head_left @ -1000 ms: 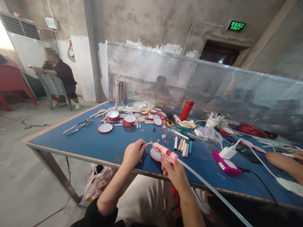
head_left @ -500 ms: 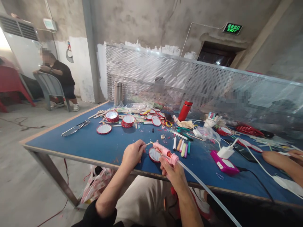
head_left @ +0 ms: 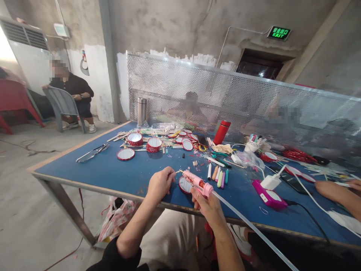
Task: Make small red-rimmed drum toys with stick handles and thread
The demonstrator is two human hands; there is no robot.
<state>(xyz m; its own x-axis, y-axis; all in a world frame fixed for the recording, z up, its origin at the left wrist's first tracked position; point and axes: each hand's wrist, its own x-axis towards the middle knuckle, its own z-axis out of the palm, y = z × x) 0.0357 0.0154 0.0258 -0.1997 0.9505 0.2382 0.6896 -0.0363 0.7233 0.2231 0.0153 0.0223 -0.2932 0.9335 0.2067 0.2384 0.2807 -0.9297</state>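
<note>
My right hand (head_left: 205,201) is wrapped round the handle of a pink glue gun (head_left: 197,182). A long translucent glue stick (head_left: 248,223) trails from its back end toward the lower right. The gun's nozzle points left, at the tip of a thin pale stick (head_left: 178,171) pinched in my left hand (head_left: 161,185). Whether nozzle and stick touch, I cannot tell. Under the gun lies a round red-rimmed disc (head_left: 184,184) with a pale face, partly hidden by the gun and my right hand.
Red-rimmed rounds (head_left: 125,154), scissors-like metal tools (head_left: 91,153) and loose sticks lie to the left. Several markers (head_left: 220,177), a red bottle (head_left: 222,131) and a magenta power strip (head_left: 269,195) stand or lie right. A co-worker's hand (head_left: 329,191) works at far right; perforated metal screen (head_left: 175,82) behind.
Both hands hold nearly the same pose, with the glue gun and stick almost unmoved. The view has shifted slightly. The seated person at far left has lowered an arm.
</note>
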